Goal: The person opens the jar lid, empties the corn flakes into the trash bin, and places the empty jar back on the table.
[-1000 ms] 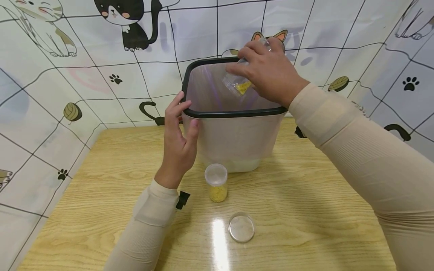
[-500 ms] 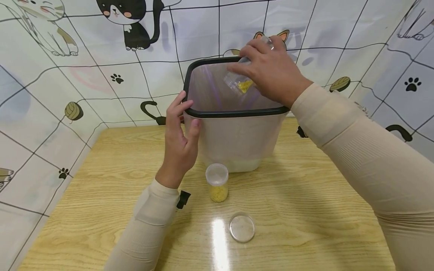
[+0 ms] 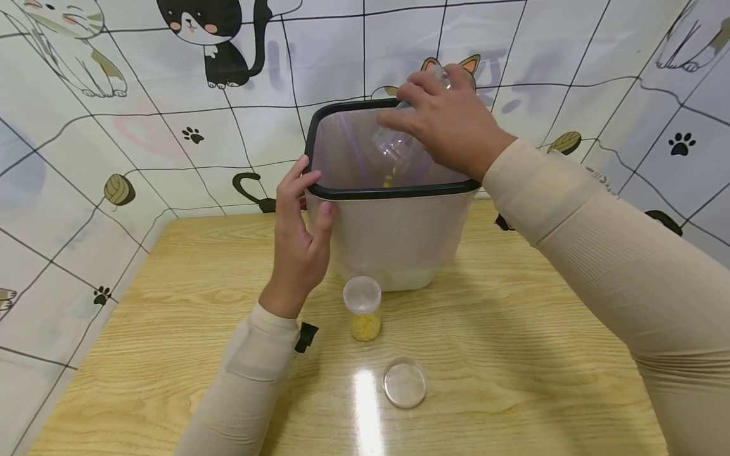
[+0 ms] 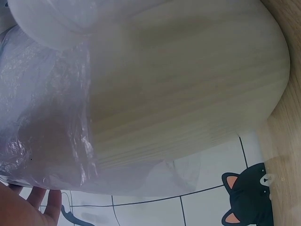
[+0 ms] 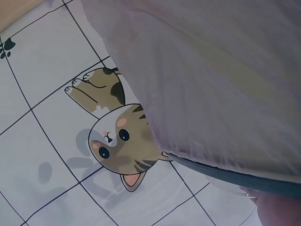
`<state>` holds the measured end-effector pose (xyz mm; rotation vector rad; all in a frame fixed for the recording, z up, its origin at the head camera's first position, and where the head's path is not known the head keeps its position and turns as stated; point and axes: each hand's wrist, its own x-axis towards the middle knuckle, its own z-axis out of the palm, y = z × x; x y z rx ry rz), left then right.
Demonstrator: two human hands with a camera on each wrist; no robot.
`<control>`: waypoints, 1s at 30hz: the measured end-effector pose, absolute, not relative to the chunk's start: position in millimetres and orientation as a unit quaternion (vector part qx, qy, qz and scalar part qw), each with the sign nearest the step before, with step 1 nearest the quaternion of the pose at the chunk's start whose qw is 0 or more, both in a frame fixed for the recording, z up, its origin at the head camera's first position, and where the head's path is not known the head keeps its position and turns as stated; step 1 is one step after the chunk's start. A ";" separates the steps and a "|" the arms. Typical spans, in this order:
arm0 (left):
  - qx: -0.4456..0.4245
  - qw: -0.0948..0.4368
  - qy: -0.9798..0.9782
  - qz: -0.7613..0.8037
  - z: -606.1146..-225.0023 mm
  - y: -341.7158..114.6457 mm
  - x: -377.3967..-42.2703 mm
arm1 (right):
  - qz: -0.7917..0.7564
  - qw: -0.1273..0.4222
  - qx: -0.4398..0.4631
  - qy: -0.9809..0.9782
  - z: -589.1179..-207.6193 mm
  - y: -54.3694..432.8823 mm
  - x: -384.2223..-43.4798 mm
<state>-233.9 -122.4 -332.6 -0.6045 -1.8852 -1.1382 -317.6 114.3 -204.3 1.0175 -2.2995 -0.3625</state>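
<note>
See a few yellow bits [image 3: 389, 177] moved since half a second ago: then bunched inside the tipped clear jar [image 3: 393, 144], now just below its mouth, within the bin [image 3: 393, 240], upper middle of the head frame. Find the right hand [image 3: 447, 126] above the bin's opening, fingers curled round that jar. In the right-wrist frame, make out perhaps part of it, blurred, at lower right. At the bin's left corner, see the left hand [image 3: 300, 237] loosely extended, fingers resting on the black rim [image 3: 393, 192]. Note a second jar [image 3: 364, 310] upright just in front, yellow in its lower part, near frame centre; below, a round clear lid [image 3: 404, 382] flat on the wood-grain table [image 3: 513, 304]. Across the top, find a white wall sheet [image 3: 331, 44] with cat drawings.
</note>
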 end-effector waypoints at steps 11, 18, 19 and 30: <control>-0.241 0.413 -0.748 -0.459 -332.3 -122.0 -234.1 | -0.162 0.275 0.377 -0.869 -192.8 117.1 -315.3; -0.242 0.415 -0.747 -0.459 -332.4 -122.7 -234.3 | -0.180 0.250 0.369 -0.877 -175.4 127.1 -310.6; -0.242 0.416 -0.747 -0.458 -332.5 -122.8 -234.3 | -0.183 0.245 0.370 -0.877 -173.3 129.1 -309.7; -0.237 0.413 -0.753 -0.455 -331.3 -122.9 -233.5 | -0.265 0.234 0.369 -0.860 -157.1 151.6 -302.1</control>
